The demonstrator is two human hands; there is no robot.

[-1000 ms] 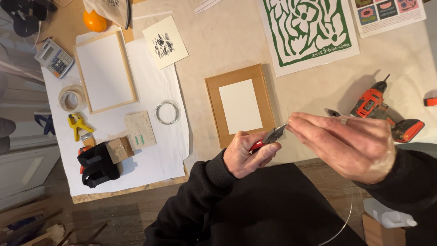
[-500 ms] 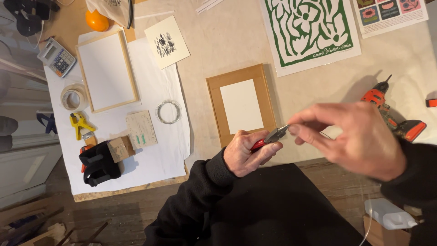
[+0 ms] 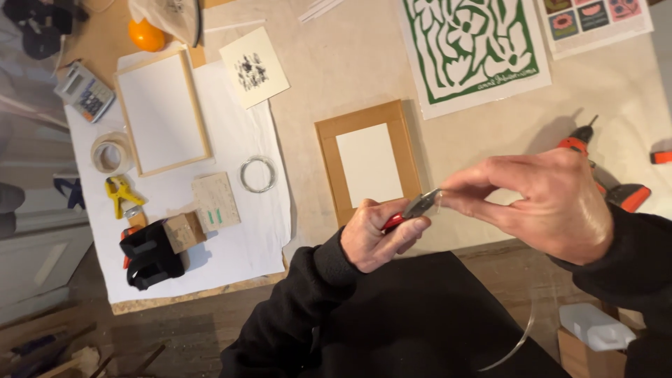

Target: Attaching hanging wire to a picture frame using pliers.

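Observation:
My left hand (image 3: 381, 233) grips red-handled pliers (image 3: 414, 209) close to my chest, jaws pointing right. My right hand (image 3: 542, 203) pinches something thin at the plier jaws; a thin wire (image 3: 516, 341) curves down past my lap. Just beyond the hands a small wooden picture frame (image 3: 367, 158) with a white centre lies flat on the workbench (image 3: 350, 70). An orange cordless drill (image 3: 616, 189) lies partly hidden behind my right hand.
A coil of wire (image 3: 257, 173), a larger light wood frame (image 3: 162, 110), tape roll (image 3: 110, 152), yellow clamp (image 3: 122, 194), wood blocks (image 3: 201, 211) and a black tool (image 3: 149, 253) lie on white paper at left. A green-and-white print (image 3: 472, 43) lies beyond. A white bottle (image 3: 593, 325) stands lower right.
My right hand has shifted slightly left and down at the plier jaws, covering more of the drill. My left hand and the pliers stay put.

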